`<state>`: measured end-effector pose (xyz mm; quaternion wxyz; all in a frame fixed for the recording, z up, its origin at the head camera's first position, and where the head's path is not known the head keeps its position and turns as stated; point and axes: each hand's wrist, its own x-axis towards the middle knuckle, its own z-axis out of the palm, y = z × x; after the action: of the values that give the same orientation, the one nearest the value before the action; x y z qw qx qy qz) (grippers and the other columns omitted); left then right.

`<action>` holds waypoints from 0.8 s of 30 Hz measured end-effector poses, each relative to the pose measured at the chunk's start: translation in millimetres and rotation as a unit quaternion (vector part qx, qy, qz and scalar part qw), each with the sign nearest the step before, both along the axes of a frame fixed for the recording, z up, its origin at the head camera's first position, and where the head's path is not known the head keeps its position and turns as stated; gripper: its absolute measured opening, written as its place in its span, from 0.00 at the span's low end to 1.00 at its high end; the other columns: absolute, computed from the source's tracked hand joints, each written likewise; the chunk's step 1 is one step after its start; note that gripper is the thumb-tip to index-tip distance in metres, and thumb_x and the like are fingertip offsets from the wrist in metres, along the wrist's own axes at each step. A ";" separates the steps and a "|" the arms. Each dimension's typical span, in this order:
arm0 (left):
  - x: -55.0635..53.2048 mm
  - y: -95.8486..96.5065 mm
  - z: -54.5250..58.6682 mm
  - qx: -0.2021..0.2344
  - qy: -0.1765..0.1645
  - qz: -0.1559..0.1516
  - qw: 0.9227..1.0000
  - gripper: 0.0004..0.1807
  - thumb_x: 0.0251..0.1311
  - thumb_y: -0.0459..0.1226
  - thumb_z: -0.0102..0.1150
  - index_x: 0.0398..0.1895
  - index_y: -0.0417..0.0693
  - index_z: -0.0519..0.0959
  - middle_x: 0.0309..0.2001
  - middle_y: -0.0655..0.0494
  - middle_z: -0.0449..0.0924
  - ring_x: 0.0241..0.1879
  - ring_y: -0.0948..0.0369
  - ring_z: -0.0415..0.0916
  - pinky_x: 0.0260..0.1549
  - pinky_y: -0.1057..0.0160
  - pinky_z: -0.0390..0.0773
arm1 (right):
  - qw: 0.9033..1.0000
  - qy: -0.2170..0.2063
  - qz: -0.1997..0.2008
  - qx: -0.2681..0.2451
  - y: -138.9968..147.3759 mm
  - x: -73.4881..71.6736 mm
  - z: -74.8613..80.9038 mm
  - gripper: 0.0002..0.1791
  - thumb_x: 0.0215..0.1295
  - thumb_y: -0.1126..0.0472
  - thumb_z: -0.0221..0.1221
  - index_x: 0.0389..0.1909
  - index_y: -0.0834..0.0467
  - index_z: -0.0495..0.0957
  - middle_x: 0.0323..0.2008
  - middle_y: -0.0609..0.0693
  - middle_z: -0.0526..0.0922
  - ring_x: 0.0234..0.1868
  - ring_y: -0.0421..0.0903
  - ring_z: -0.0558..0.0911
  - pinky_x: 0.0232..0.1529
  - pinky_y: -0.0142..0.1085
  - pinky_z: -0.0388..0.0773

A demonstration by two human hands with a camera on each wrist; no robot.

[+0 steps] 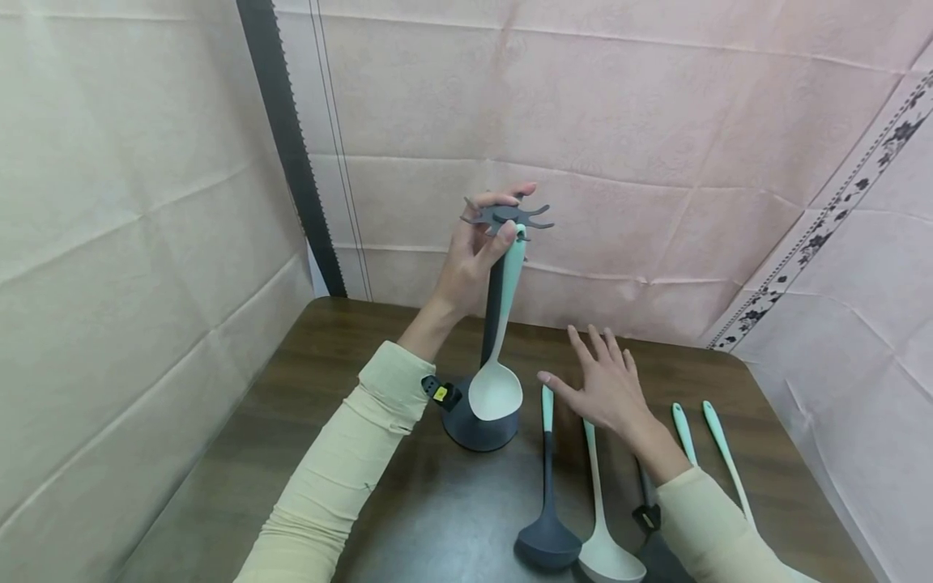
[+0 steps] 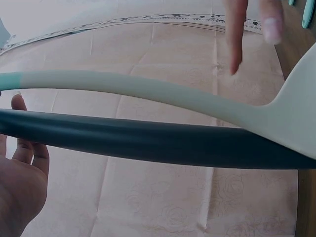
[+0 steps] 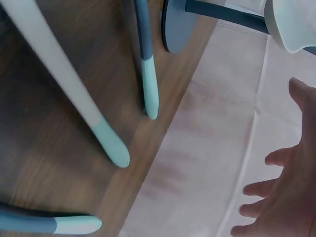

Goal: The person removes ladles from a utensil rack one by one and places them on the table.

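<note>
A dark utensil stand (image 1: 477,435) with a round base and a ring of hooks (image 1: 503,215) stands on the table. From one hook hangs a pale ladle (image 1: 496,392) with a mint handle end, its bowl in front of the pole (image 2: 123,140). My left hand (image 1: 470,253) grips the stand's top, thumb in front at the ladle's handle end and fingers behind the hooks. To the right, my right hand (image 1: 603,387) is spread with nothing in it, above the handle ends of a dark ladle (image 1: 548,541) and another pale ladle (image 1: 611,559).
A dark utensil (image 1: 659,559) lies partly under the right forearm. Further right are two mint handles (image 1: 683,433), their lower parts hidden by the sleeve. Cloth-covered walls (image 1: 583,121) rise behind and beside the brown table (image 1: 291,405).
</note>
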<state>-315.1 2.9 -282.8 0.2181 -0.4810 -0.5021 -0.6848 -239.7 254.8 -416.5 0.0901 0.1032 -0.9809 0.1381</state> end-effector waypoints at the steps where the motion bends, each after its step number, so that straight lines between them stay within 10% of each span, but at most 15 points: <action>1: -0.1 0.0 0.0 0.000 -0.001 0.000 1.000 0.41 0.71 0.61 0.59 0.62 0.32 0.64 0.73 0.31 0.68 0.76 0.48 0.65 0.69 0.44 0.70 | 1.000 0.006 -0.002 -0.003 1.6 0.4 0.2 0.57 0.67 0.20 0.50 0.87 0.49 0.49 0.84 0.64 0.48 0.84 0.67 0.41 0.77 0.70 0.38; 24: 2.7 -0.8 -1.5 0.015 0.011 0.003 1.000 0.38 0.72 0.57 0.61 0.61 0.31 0.64 0.72 0.30 0.69 0.76 0.47 0.65 0.69 0.44 0.69 | 0.994 0.049 -0.005 -0.102 16.3 13.6 28.9 0.55 0.70 0.26 0.55 0.87 0.44 0.41 0.86 0.57 0.41 0.85 0.59 0.35 0.77 0.70 0.37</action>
<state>-312.4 2.1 -284.3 0.2326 -0.4835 -0.4905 -0.6867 -226.1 271.2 -387.6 0.1490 0.0950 -0.9566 0.2316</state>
